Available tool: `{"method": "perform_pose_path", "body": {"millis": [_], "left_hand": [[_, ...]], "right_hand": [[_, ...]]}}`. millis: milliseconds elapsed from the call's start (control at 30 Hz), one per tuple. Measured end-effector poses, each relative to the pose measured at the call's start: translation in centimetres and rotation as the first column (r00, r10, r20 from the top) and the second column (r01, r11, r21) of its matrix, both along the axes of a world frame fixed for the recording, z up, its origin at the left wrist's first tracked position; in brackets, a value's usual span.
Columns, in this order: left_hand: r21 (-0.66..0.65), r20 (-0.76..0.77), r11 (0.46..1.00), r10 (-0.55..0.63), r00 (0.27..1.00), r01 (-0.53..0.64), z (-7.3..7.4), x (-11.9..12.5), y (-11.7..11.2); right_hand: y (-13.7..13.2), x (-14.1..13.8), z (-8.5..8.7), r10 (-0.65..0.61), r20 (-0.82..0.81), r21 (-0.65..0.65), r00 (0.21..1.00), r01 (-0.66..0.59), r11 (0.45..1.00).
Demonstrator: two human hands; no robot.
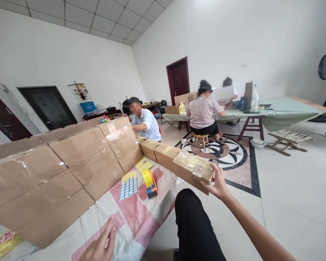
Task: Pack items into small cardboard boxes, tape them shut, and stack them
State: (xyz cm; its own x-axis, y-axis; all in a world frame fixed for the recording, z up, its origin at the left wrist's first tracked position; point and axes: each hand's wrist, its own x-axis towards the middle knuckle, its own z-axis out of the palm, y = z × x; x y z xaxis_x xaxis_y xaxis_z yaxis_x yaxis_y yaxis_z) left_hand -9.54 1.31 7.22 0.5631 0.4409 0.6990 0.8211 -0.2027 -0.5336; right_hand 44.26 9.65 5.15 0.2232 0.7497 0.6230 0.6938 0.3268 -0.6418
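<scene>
My right hand (218, 183) reaches forward and grips the near end of a taped cardboard box (192, 169), the last in a row of boxes along the table's right edge. My left hand (100, 244) rests flat on the pink and white tablecloth (141, 217) at the bottom, fingers stretched out and holding nothing. A tape dispenser with yellow tape (150, 182) lies on the cloth between my hands, beside a sheet of blue labels (128, 187).
A wall of taped cardboard boxes (70, 163) fills the left of the table. A seated person (143, 121) works behind the boxes. Two more people (203, 110) sit at a far green-covered table (282, 108). A folded stool (288, 139) and basin lie on the floor.
</scene>
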Motion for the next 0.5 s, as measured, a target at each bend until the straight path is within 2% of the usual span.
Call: {"method": "perform_pose_path", "body": {"millis": [100, 200, 300, 433, 500], "left_hand": [[-0.036, 0.07, 0.999, -0.005, 0.998, 0.008, -0.7, 0.6, 0.9], [-0.071, 0.132, 0.995, -0.058, 0.99, 0.068, -1.1, 1.3, 1.7], [-0.102, 0.139, 0.989, -0.092, 0.986, 0.106, -1.5, 1.8, 2.1], [-0.133, 0.193, 0.991, 0.019, 0.981, 0.007, -2.3, 1.9, 2.4], [-0.152, 0.217, 0.988, 0.025, 0.976, 0.009, -2.8, 1.9, 2.5]], "right_hand": [[2.1, -1.7, -0.1, 0.023, 0.004, -0.015, 1.0, -0.023, 1.0], [4.6, -3.5, -0.5, 0.035, 0.018, -0.051, 0.999, -0.034, 0.998], [7.4, -4.8, -0.5, 0.027, 0.023, -0.114, 0.999, -0.024, 0.993], [9.9, -5.8, 0.8, 0.017, 0.071, -0.236, 0.997, 0.0, 0.972], [10.4, -6.3, 1.9, 0.01, 0.105, -0.326, 0.994, 0.025, 0.945]]}}
